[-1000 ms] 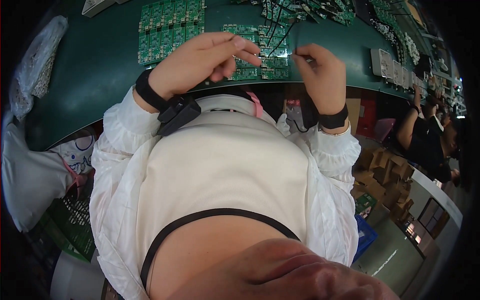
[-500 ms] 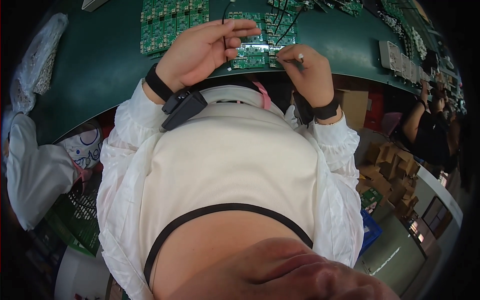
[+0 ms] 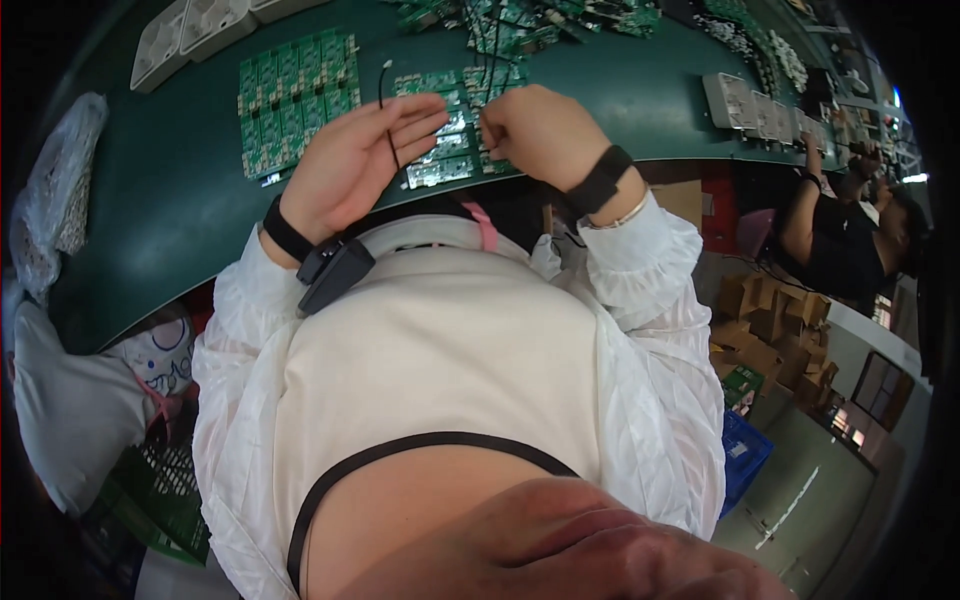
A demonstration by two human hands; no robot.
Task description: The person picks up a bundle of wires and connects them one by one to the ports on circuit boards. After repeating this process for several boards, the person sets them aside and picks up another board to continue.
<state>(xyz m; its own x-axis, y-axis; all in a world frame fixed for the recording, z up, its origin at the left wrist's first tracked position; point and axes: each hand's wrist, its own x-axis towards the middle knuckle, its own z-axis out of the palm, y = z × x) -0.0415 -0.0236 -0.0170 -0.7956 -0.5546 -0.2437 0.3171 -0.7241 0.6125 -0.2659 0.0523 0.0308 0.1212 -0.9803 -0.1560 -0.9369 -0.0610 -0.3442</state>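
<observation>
A thin black wire (image 3: 388, 120) runs up from the left hand (image 3: 355, 165), whose grip is loosely half-open, the wire lying across the curled fingers rather than pinched tight. Half a second ago that hand sat higher and more closed over the boards; now it has drawn back and opened. Just right of it, the right hand (image 3: 545, 130) is balled shut over the small green circuit board panel (image 3: 440, 150); what it has hold of cannot be told. Beyond both grips, a larger board panel (image 3: 295, 100) lies on the green tabletop (image 3: 160, 220), white trays (image 3: 195, 30) farther off.
</observation>
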